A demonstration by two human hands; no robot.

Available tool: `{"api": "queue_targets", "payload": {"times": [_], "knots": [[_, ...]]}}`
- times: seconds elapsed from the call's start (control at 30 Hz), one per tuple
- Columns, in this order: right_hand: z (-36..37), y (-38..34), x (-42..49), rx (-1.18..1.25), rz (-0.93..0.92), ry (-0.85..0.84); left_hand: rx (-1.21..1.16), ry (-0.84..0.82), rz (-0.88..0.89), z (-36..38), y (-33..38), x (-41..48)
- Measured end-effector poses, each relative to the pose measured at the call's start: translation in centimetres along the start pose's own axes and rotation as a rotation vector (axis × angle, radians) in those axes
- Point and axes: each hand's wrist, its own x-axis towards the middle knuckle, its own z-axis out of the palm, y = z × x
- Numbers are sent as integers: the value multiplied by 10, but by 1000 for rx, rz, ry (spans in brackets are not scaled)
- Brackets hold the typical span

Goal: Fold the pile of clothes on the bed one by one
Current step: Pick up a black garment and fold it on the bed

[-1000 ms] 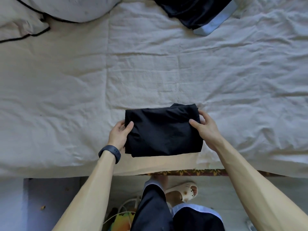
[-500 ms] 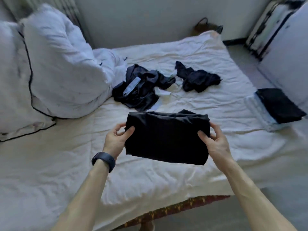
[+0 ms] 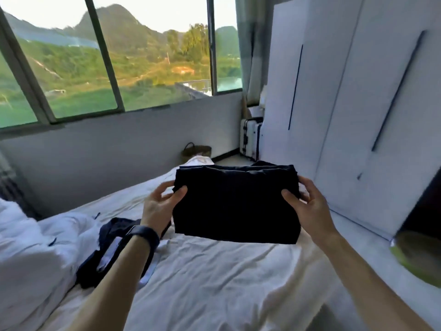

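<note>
A folded black garment (image 3: 235, 204) hangs in the air above the bed (image 3: 214, 283), held flat as a thick rectangle. My left hand (image 3: 160, 206) grips its left edge, thumb on top and fingers underneath. My right hand (image 3: 307, 206) grips its right edge the same way. An unfolded dark garment with pale blue trim (image 3: 112, 249) lies crumpled on the sheet, partly hidden behind my left forearm.
A bunched white duvet (image 3: 31, 254) fills the left of the bed. White wardrobe doors (image 3: 346, 115) stand close on the right, a suitcase (image 3: 250, 137) and a woven basket (image 3: 196, 151) beyond the bed's far end. A green-rimmed object (image 3: 415, 259) sits at the right edge.
Both hands lifted the folded black garment off the bed's near edge and raised it, carrying it to the right. My view swung up from the sheet to the window and wardrobe.
</note>
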Motion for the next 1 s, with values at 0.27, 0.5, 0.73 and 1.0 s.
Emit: {"api": "queue_targets", "payload": {"times": [0.27,0.5,0.73,1.0], "knots": [[-74,-45,29,-119,-94,256,11,-248,144,102,35,65],[-132,-29,49,-125,-107,435,-46,-451,87,190,27,101],[-216,11,85,-166,-86,525,-21,-624,-31,299,-5,124],[-326,45,183,-149,-60,483,-54,-525,-56,436,-26,143]]}}
